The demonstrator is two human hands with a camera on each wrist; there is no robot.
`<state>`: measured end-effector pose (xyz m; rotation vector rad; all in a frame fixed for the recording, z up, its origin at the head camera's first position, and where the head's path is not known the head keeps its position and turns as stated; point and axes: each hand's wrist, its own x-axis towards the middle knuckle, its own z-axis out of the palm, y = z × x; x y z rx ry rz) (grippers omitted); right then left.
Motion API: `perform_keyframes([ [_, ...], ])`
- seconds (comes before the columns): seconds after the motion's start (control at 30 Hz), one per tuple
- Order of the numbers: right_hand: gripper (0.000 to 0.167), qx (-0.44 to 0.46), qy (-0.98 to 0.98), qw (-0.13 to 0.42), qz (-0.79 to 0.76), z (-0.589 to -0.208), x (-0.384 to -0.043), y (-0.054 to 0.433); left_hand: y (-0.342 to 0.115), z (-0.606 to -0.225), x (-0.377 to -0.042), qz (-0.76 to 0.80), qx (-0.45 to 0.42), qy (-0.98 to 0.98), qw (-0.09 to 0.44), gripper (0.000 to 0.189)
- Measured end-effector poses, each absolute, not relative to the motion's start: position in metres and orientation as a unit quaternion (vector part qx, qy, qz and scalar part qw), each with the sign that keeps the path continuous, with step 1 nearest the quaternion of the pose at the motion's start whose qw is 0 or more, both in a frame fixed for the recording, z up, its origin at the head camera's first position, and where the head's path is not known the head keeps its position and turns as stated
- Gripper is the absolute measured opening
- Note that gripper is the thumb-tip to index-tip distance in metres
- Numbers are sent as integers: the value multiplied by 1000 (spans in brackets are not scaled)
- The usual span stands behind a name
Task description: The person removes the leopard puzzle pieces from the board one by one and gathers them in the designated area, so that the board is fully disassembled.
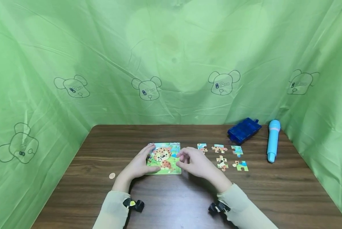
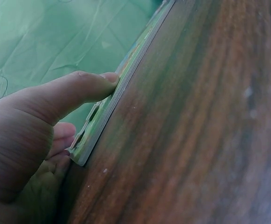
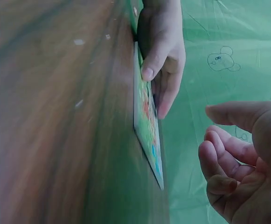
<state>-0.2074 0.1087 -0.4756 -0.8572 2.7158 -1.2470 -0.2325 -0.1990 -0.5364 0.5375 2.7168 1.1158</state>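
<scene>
Leopard puzzle (image 1: pixel 165 156), left grip (image 1: pixel 138 163) spread, touching it, right grip (image 1: pixel 198 163) loosely curled

No whole word can be read with certainty. On the green cloth (image 1: pixel 176 41), round-eared animal heads (image 1: pixel 146 90) are printed in dark outline; inside several, short lettering (image 1: pixel 224 84) is set beside a small dark oblong mark (image 1: pixel 217 85). A capital P can perhaps be made out, but the letters after it are blurred.
</scene>
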Motion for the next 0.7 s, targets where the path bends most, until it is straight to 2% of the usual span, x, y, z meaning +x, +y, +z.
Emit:
perform_keyframes([
  [0.3,28,-232,861,31,-451,-483,-233,63,-198,-538,-234,374,188,905,76,109],
  [0.53,33,-197,857,35,-476,-496,-238,41,-199,-538,-235,380,191,902,74,108],
  [0.7,31,-172,854,41,-489,-504,-239,34,-199,-537,-234,383,193,901,70,106],
])
